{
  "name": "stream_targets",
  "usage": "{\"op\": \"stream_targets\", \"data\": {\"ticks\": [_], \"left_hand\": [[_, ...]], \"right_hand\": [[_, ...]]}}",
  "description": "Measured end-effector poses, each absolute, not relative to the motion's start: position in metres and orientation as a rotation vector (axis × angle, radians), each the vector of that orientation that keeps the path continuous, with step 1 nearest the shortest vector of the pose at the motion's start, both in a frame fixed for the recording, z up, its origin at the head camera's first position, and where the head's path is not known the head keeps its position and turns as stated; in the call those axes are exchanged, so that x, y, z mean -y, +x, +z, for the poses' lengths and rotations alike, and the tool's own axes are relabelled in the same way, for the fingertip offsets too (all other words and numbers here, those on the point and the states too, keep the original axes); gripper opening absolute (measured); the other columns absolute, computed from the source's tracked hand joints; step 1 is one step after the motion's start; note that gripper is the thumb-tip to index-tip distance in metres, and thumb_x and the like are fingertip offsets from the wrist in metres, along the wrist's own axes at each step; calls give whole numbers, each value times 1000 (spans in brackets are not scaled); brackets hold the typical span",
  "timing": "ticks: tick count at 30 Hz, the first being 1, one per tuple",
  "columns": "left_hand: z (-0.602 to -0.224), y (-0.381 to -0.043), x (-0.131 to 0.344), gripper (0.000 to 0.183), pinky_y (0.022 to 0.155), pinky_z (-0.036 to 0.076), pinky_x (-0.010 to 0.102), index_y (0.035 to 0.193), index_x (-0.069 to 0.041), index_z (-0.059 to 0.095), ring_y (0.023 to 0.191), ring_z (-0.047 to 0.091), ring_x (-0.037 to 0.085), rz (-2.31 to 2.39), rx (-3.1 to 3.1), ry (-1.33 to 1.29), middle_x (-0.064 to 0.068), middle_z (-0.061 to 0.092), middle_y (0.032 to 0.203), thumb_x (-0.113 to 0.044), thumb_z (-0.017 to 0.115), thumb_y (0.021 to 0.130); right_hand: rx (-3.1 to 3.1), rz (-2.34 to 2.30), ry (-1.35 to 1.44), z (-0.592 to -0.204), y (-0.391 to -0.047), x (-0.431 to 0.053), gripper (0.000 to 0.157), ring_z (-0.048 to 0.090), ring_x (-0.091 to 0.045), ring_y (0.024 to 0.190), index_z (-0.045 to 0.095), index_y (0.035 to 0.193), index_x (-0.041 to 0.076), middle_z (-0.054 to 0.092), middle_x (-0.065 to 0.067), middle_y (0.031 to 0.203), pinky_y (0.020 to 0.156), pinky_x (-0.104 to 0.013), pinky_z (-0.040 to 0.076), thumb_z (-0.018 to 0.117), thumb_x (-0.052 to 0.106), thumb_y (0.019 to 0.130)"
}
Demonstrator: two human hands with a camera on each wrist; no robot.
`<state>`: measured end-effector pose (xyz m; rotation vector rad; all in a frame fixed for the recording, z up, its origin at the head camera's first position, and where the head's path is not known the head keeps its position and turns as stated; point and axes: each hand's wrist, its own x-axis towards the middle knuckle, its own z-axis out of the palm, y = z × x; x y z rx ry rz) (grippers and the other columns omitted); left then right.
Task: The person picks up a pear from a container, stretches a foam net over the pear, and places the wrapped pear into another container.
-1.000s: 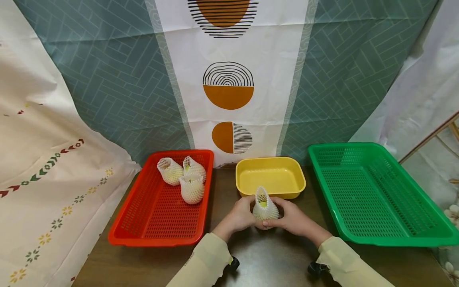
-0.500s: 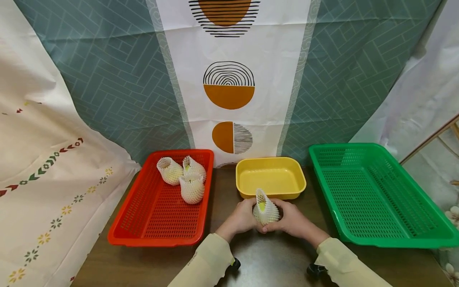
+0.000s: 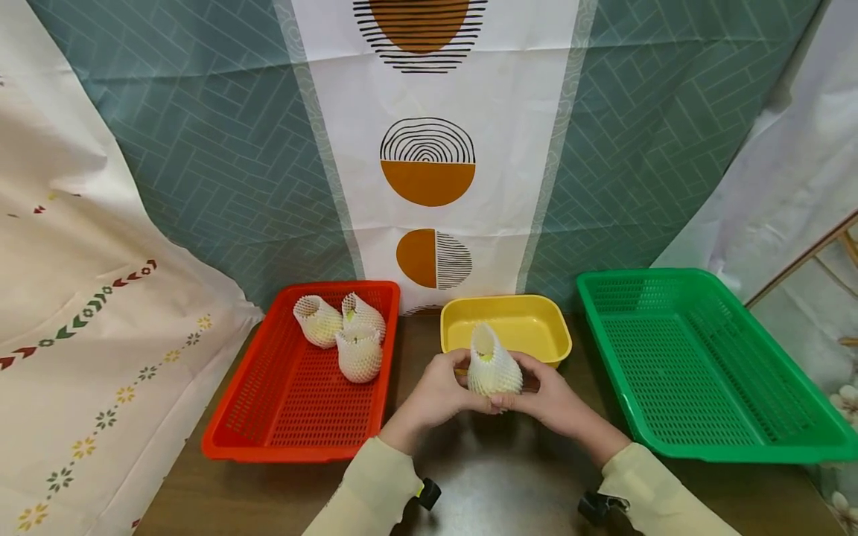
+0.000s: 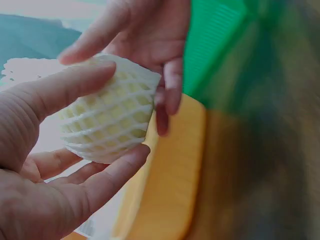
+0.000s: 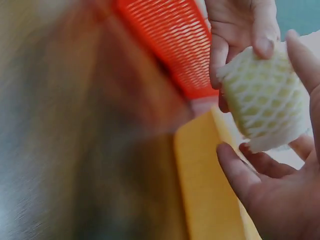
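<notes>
A round, pale yellow-green fruit (image 3: 494,372) in a white foam net sleeve is held up between both hands, in front of the yellow tray (image 3: 536,331). My left hand (image 3: 439,388) grips its left side, the thumb across the front. From the other side my right hand (image 3: 551,396) curls round it, with its thumb meeting the left one low on the net. The left wrist view shows the netted fruit (image 4: 112,112) between the left thumb and fingers. Seen from the right wrist, the net (image 5: 267,100) has an open end, and the right fingertips are close below it.
At left stands a red basket (image 3: 295,406) with several similar netted fruits (image 3: 360,356) near its back. A large green basket (image 3: 697,380) sits at right. Both stand on a dark wooden table (image 3: 496,484), with a patterned cloth (image 3: 429,208) hanging behind.
Both hands have raised the netted fruit slightly, so that it now overlaps the yellow tray more. The baskets and the other fruits have stayed put.
</notes>
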<state>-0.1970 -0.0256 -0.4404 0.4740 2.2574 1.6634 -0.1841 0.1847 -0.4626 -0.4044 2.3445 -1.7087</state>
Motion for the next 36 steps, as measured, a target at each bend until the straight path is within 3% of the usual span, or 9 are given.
{"op": "stream_targets", "data": {"ticks": [5, 12, 18, 22, 25, 36], "left_hand": [[-411, -194, 33, 67, 75, 56, 34, 121, -24, 56, 95, 64, 20, 1767, -2195, 438, -4, 60, 115, -25, 87, 62], [-401, -194, 38, 71, 86, 53, 36, 130, -21, 51, 111, 59, 25, 1970, -1998, 327, 2, 55, 127, -17, 84, 67], [-399, -197, 46, 51, 88, 52, 35, 130, -16, 51, 101, 65, 22, 2065, -1760, 201, 10, 59, 122, -28, 69, 84], [-399, -199, 44, 40, 85, 54, 35, 128, -11, 54, 88, 64, 19, 2122, -1687, 112, 9, 61, 109, -25, 59, 91], [-400, -200, 42, 37, 81, 55, 33, 126, -8, 56, 82, 62, 17, 2161, -1673, 26, 7, 61, 102, -22, 58, 92], [-400, -200, 38, 28, 71, 54, 25, 116, -6, 62, 78, 58, 15, 2249, -1759, -78, 8, 60, 104, -15, 61, 90]], "right_hand": [[-2131, -1850, -358, -439, -184, -179, 61, 61, -28, 105, 36, 137, 26, 52, -10, 126, 84, -40, 54, 68, 29, 85], [-1994, -2038, -235, -428, -188, -171, 70, 57, -26, 111, 35, 137, 28, 52, -8, 129, 86, -40, 53, 75, 23, 79], [-1961, -2100, -217, -423, -192, -169, 75, 57, -26, 111, 35, 138, 24, 51, -10, 130, 86, -39, 53, 77, 19, 76], [-1955, -2139, -208, -422, -194, -168, 77, 59, -24, 108, 36, 138, 20, 51, -12, 129, 84, -37, 54, 79, 15, 74], [-1945, -2165, -212, -422, -195, -167, 78, 61, -23, 105, 37, 139, 16, 51, -14, 128, 83, -35, 54, 79, 11, 73], [-1886, -2248, -217, -419, -197, -164, 81, 63, -21, 102, 37, 139, 13, 51, -13, 127, 83, -33, 54, 79, 4, 71]]}}
